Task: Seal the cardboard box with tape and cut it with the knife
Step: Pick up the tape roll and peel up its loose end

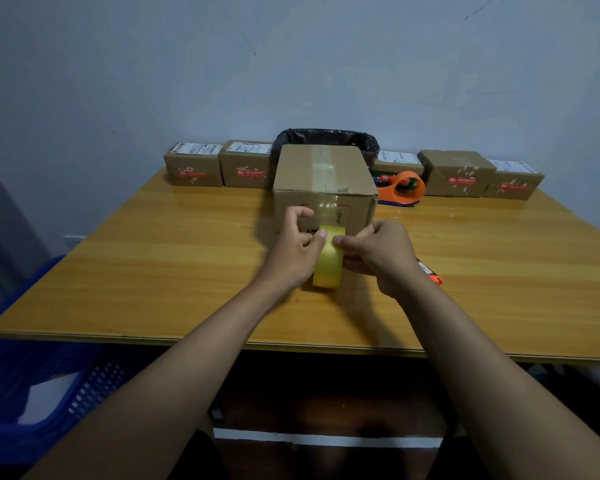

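Note:
A brown cardboard box [323, 174] stands in the middle of the wooden table [153, 258], with clear tape running over its closed top flaps and down its near face. A yellowish tape roll [328, 263] stands on edge just in front of the box. My left hand [293, 251] grips the roll from the left, thumb on its top. My right hand [378, 252] holds it from the right, thumb and fingers pinching at the roll's upper edge. A knife with an orange tip [432, 273] lies on the table, partly hidden behind my right wrist.
Several small labelled parcels [193, 164] line the far table edge by the wall. A black-lined bin [326, 136] sits behind the box. An orange tape dispenser [404, 187] lies to the box's right. A blue plastic crate [32, 375] stands on the floor at left.

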